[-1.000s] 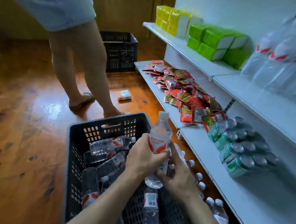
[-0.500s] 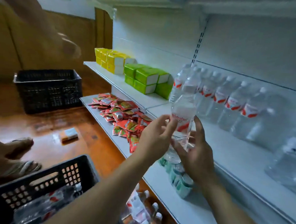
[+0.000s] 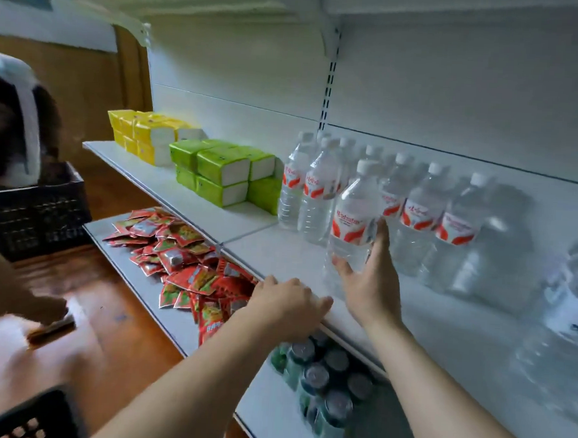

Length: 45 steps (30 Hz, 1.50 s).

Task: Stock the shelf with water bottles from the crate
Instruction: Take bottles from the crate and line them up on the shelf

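Observation:
A clear water bottle (image 3: 353,219) with a red-and-white label stands upright on the white middle shelf (image 3: 279,251), in front of a row of several like bottles (image 3: 415,208). My right hand (image 3: 368,280) holds its lower half, thumb on the near side and fingers round the right side. My left hand (image 3: 286,305) is off the bottle and rests palm-down on the shelf's front edge, fingers relaxed. A corner of the black crate (image 3: 32,419) shows at the bottom left.
Green tissue packs (image 3: 223,175) and yellow packs (image 3: 144,134) fill the shelf's left part. Red sachets (image 3: 185,263) and green cans (image 3: 322,388) lie on the lower shelf. Another person (image 3: 13,144) bends over a second black crate (image 3: 33,212) on the wooden floor.
The bottle went from the crate up onto the middle shelf. My left hand let go of it and dropped to the shelf edge. The other person bent down at the left.

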{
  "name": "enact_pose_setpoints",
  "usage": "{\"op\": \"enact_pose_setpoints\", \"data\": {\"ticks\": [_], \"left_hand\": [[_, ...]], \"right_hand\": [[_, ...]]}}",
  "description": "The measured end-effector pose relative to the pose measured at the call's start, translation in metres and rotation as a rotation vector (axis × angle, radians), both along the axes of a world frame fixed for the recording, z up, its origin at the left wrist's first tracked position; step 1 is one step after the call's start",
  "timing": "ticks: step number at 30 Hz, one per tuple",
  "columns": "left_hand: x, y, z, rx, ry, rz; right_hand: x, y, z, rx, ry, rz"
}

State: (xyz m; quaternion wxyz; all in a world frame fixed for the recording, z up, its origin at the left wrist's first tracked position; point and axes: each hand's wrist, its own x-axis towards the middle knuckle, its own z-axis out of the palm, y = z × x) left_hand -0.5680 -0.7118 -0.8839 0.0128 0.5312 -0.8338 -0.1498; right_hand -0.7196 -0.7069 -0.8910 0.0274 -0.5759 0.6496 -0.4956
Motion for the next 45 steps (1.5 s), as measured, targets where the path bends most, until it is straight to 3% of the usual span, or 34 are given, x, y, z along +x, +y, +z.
{"op": "enact_pose_setpoints", "data": {"ticks": [3,17,29,33,39,45], "left_hand": [[-0.004,-0.013,0.003,-0.135,-0.148,-0.080],[-0.007,-0.058,-0.006,-0.048,-0.115,-0.056],[-0.002,-0.052,-0.006,-0.105,-0.071,-0.067],[0.008,-0.034,-0.016,-0.145,0.103,-0.002],[0.056,0.023,-0.033,-0.251,0.630,0.295],[0.154,0.114,-0.091,-0.213,0.766,0.492]], "right_hand": [[-0.003,-0.023,-0.005,0.010,0.047,-0.019],[-0.008,-0.102,-0.002,0.160,0.119,-0.243],[0.003,-0.092,-0.006,0.228,0.210,-0.316],[0.016,-0.058,-0.007,0.152,0.297,-0.257],[0.058,0.011,-0.010,-0.106,0.352,0.015],[0.154,0.086,-0.047,-0.144,0.241,0.414]]}}
